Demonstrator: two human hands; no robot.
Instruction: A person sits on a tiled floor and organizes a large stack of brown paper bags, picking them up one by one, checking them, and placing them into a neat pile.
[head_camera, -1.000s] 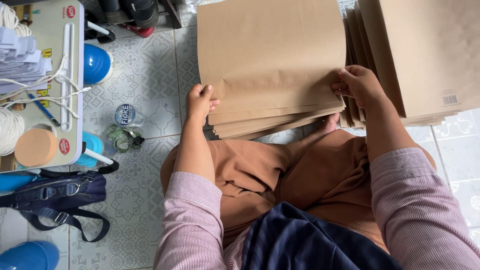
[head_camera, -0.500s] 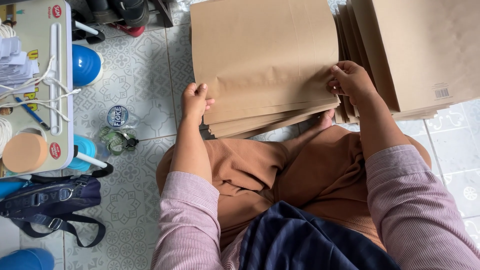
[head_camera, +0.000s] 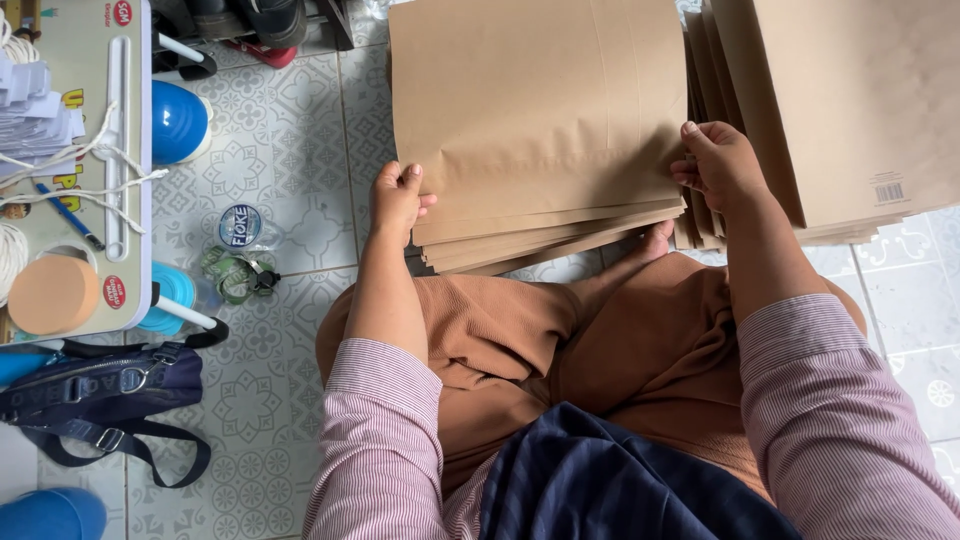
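Note:
A stack of brown paper sheets lies in front of my crossed legs on the tiled floor. My left hand grips the stack's near left corner, thumb on top. My right hand pinches the stack's right edge, fingers tucked between the sheets. A second pile of brown paper, fanned at its edges, lies just right of the first, behind my right hand.
A low table at left carries white string, a pen and a round tan roll. Below it are a dark bag, blue stools and a small clear bottle. Shoes sit at the top.
Both hands have kept their grip on the stack. The view has shifted slightly, and my right hand sits a little higher on the stack's right edge.

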